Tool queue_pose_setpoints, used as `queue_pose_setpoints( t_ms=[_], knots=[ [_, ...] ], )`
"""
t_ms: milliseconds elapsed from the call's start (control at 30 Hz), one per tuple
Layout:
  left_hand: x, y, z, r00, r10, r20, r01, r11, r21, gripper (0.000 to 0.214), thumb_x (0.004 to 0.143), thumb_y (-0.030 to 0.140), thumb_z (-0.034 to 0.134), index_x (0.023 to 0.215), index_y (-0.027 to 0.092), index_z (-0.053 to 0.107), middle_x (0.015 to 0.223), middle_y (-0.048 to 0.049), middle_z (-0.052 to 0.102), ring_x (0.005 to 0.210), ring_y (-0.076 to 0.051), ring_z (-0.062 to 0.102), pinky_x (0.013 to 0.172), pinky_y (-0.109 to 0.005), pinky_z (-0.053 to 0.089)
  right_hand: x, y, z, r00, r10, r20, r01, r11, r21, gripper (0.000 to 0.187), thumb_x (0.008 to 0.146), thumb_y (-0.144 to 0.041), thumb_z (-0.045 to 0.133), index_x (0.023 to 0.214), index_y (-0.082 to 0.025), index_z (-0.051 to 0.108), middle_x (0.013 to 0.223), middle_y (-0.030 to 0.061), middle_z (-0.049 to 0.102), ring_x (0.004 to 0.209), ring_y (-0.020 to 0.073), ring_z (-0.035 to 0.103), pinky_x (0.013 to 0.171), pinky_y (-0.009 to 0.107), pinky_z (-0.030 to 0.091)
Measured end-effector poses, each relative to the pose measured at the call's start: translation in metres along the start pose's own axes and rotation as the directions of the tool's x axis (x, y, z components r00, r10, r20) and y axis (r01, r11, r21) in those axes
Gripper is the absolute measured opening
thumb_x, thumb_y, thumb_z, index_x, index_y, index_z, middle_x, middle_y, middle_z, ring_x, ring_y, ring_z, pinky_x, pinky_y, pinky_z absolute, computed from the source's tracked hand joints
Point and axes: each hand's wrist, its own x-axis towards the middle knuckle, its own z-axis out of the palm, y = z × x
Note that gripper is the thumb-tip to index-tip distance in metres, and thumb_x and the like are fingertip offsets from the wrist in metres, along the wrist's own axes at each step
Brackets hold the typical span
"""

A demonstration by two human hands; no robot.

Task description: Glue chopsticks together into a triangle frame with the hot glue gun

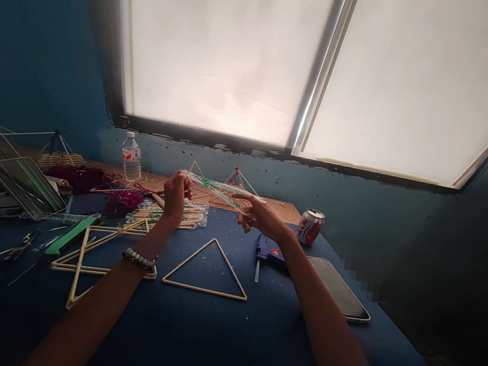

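A long clear plastic wrapper (216, 189) with green print is stretched level between my two hands above the table. My left hand (175, 194), with a beaded bracelet at the wrist, is closed round its left end. At the other end, my right hand (260, 214) grips the wrapper, which runs over its fingers; the index finger points left. Below them lies a flat triangle (204, 291) of thin wooden sticks. More joined stick triangles (104, 272) lie partly behind my left forearm. Close behind my left hand, a bundle of sticks (191, 217) rests in clear plastic.
A blue glue gun (263, 251), a tablet (338, 290) and a drink can (310, 227) stand or lie right. Left are a green cutter (69, 237), dark red yarn (124, 201), a leaning phone-like screen (28, 184) and a water bottle (132, 158). Stick pyramids stand at the back.
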Motion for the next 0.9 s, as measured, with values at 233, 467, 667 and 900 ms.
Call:
queue_pose_setpoints(
  t_ms=[233,467,667,900],
  knots=[
    [0.0005,-0.0003,0.0019,1.000,-0.011,-0.023,0.011,1.000,0.000,0.027,0.082,0.027,0.050,0.060,0.022,0.036,0.053,0.0049,0.037,0.044,-0.008,0.038,0.042,-0.020,0.035,0.0011,-0.0009,-0.0004,0.963,-0.038,-0.265,0.053,0.997,0.050,0.063,0.086,-0.067,0.058,0.128,-0.021,0.054,0.057,-0.0052,0.052,0.043,0.0094,0.041,0.044,0.023,0.035],
    [0.0018,-0.0027,0.0008,1.000,0.000,-0.030,0.001,1.000,0.026,0.025,0.082,0.030,0.051,0.061,0.022,0.041,0.054,0.0055,0.038,0.044,-0.007,0.037,0.042,-0.019,0.034,0.0017,-0.0014,-0.0022,0.982,0.061,-0.179,-0.060,0.998,0.012,0.053,0.084,-0.065,0.062,0.105,-0.016,0.060,0.049,-0.0072,0.047,0.037,0.0051,0.026,0.039,0.021,0.018],
    [0.0002,0.0020,0.0020,0.998,0.003,-0.059,-0.001,0.999,0.041,0.028,0.084,0.032,0.050,0.060,0.021,0.039,0.054,0.0047,0.038,0.044,-0.007,0.038,0.042,-0.020,0.035,0.0000,-0.0062,0.0026,0.992,-0.040,-0.119,0.032,0.997,-0.071,0.042,0.080,-0.055,0.072,0.072,-0.018,0.053,0.058,-0.0059,0.045,0.044,0.0042,0.030,0.042,0.022,0.020],
    [0.0015,-0.0004,-0.0004,0.996,0.025,-0.089,-0.025,1.000,-0.001,0.032,0.087,0.031,0.048,0.060,0.022,0.034,0.052,0.0055,0.034,0.042,-0.008,0.035,0.042,-0.022,0.032,-0.0001,-0.0033,-0.0031,0.976,-0.077,-0.205,0.059,0.994,-0.093,0.039,0.078,-0.049,0.075,0.095,-0.015,0.070,0.069,-0.0026,0.052,0.050,0.0052,0.038,0.044,0.022,0.026]
  ],
)
